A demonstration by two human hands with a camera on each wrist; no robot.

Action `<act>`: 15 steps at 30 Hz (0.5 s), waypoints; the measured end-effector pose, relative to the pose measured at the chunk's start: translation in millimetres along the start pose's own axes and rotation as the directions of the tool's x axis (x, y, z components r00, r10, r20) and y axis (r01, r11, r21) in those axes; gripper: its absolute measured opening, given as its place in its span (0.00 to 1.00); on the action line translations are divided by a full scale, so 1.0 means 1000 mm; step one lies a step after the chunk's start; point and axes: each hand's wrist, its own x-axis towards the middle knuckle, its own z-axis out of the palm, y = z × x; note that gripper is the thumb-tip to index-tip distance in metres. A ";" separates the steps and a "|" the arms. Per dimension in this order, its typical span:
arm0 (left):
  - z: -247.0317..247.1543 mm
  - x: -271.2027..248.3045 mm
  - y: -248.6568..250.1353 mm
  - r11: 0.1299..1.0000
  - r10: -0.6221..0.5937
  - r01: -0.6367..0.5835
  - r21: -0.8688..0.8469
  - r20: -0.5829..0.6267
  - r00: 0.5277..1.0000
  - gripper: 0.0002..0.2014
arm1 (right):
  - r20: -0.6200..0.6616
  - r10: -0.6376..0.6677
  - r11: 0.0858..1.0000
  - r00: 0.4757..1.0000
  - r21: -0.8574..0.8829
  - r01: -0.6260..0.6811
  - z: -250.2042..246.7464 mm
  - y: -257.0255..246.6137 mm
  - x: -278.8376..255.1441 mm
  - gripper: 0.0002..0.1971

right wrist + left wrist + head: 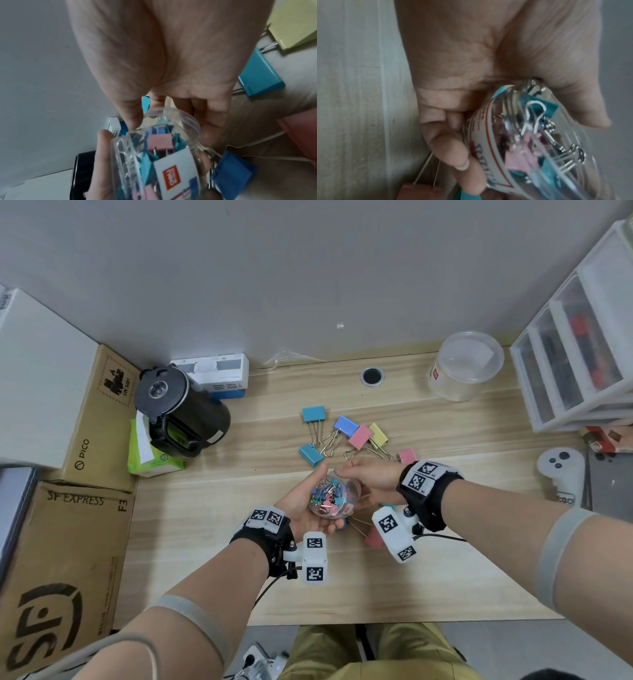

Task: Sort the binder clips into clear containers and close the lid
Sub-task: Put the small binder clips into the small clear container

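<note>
A small clear container point(334, 499) packed with small coloured binder clips lies tilted in my left hand point(306, 510), whose fingers point(453, 152) curl round its labelled side point(481, 142). My right hand point(366, 477) grips the container's point(163, 148) far rimmed end between thumb point(132, 115) and fingers point(211, 121). Whether that end is a separate lid, I cannot tell. Large clips lie on the desk beyond: teal point(313, 414), blue point(346, 426), pink point(360, 436), yellow point(378, 434), teal point(311, 455), pink point(407, 456). Another pink clip point(375, 537) lies under my right wrist.
A large clear lidded tub point(466, 368) stands at the back right, beside a white drawer unit point(575, 354). A black kettle point(181, 412), a tissue pack and cardboard boxes point(68, 559) crowd the left. A white controller point(561, 474) lies at the right. The wooden desk point(376, 587) ends near me.
</note>
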 end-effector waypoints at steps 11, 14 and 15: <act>-0.004 0.008 0.005 0.991 -0.034 0.016 -0.136 -0.134 0.990 0.38 | -0.139 -0.519 0.772 0.843 -0.500 0.392 -0.004 -0.008 0.005 0.23; 0.005 0.006 0.008 0.975 -0.029 -0.007 -0.224 -0.155 0.987 0.26 | 0.073 -0.629 0.430 0.774 -0.797 0.425 0.011 -0.003 0.003 0.25; 0.008 0.004 0.009 0.965 -0.012 -0.025 -0.260 -0.140 0.990 0.22 | 0.117 -0.644 0.338 0.756 -0.843 0.418 0.014 0.000 0.005 0.26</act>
